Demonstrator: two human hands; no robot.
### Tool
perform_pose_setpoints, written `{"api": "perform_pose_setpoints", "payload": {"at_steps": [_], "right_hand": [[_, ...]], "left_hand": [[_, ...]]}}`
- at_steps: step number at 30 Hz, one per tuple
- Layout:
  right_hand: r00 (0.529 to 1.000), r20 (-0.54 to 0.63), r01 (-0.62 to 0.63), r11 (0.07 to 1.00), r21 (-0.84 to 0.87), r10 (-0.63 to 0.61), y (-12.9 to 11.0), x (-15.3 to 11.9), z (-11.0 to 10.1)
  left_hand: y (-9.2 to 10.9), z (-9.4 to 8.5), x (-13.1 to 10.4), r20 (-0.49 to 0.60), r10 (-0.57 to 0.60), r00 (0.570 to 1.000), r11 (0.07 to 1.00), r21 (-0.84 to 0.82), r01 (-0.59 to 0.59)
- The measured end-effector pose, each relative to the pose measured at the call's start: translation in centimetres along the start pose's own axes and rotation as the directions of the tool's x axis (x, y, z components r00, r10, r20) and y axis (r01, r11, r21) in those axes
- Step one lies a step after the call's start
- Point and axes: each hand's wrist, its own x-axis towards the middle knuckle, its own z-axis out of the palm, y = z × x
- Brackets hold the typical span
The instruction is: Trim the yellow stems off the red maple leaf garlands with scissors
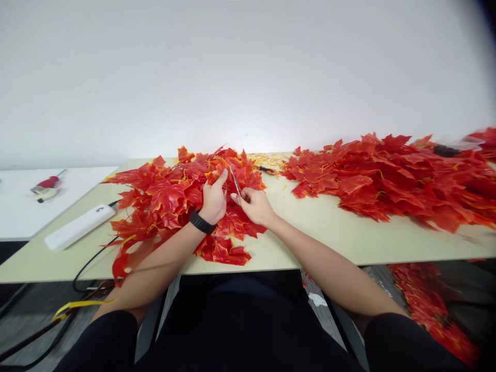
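Observation:
A pile of red artificial maple leaves (170, 194) with yellow edges spreads over the pale table under my hands. My left hand (214, 199), with a black band at its wrist, is closed on an orange-red leaf (217, 168) at the pile's upper middle. Just to the right, my right hand (253, 205) is closed round the handles of small metal scissors (235, 181), whose blades point up and slightly left beside the leaf. The fingertips of my left hand are partly hidden.
More red leaves (387, 178) are heaped at the right, with others (430, 305) below the table (310, 232). A dark-handled tool (267, 170) lies beyond my right hand. A white power strip (79, 227) and black cable (87, 264) are at the left.

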Motion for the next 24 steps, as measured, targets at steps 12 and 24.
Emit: {"api": "perform_pose_setpoints", "payload": {"at_steps": [12, 24], "right_hand": [[1.000, -0.010, -0.003, 1.000, 0.014, 0.003, -0.02, 0.10, 0.15], [1.000, -0.013, 0.016, 0.998, 0.059, -0.015, 0.02, 0.22, 0.49]], "left_hand": [[-0.31, -0.18, 0.14, 0.009, -0.007, 1.000, 1.000, 0.026, 0.007], [-0.29, -0.04, -0.05, 0.029, -0.001, 1.000, 1.000, 0.022, 0.000]]}}
